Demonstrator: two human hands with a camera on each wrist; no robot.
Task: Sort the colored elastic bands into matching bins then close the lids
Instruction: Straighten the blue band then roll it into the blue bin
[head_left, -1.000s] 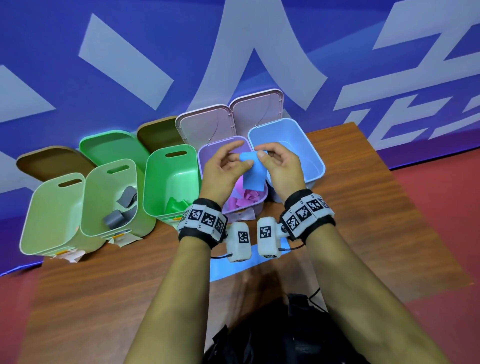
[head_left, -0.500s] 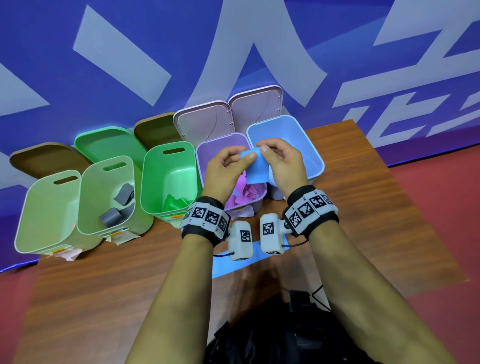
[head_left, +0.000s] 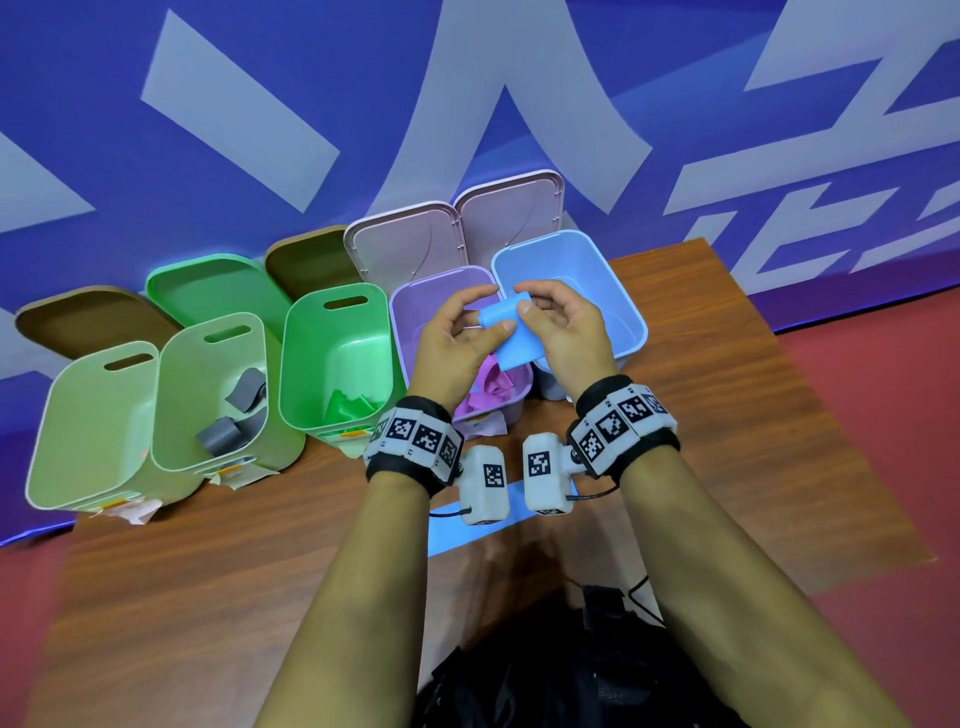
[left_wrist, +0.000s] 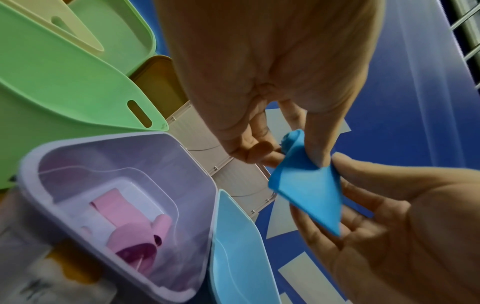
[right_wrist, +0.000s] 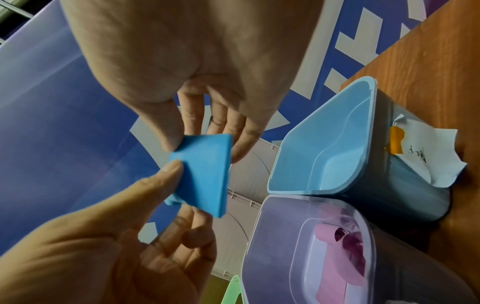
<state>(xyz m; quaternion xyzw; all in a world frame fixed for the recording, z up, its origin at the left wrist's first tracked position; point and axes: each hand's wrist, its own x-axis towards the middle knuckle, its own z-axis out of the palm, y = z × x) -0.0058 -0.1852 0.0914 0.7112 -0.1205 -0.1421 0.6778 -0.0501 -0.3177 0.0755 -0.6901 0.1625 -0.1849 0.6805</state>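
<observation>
While the blue band (head_left: 511, 332) had hung longer between the thumbs a second earlier, it was now rolled shorter, pinched by both the left hand (head_left: 457, 340) and the right hand (head_left: 563, 325). It hovered over the purple bin (head_left: 410, 312), the blue bin (head_left: 631, 322) at two o'clock. Dropping it there looked imminent; every lid stood open above the tabletop (head_left: 753, 415).

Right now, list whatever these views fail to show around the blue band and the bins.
- Blue bin floor: in the head view the right hand covers part of it, and the right wrist view cuts off the rest.
- Blue elastic band: how many layers, folded or rolled; both hands pinch it, the left hand too.
- Paper label: writing too small.
- Palest green bin: contents unclear.
</observation>
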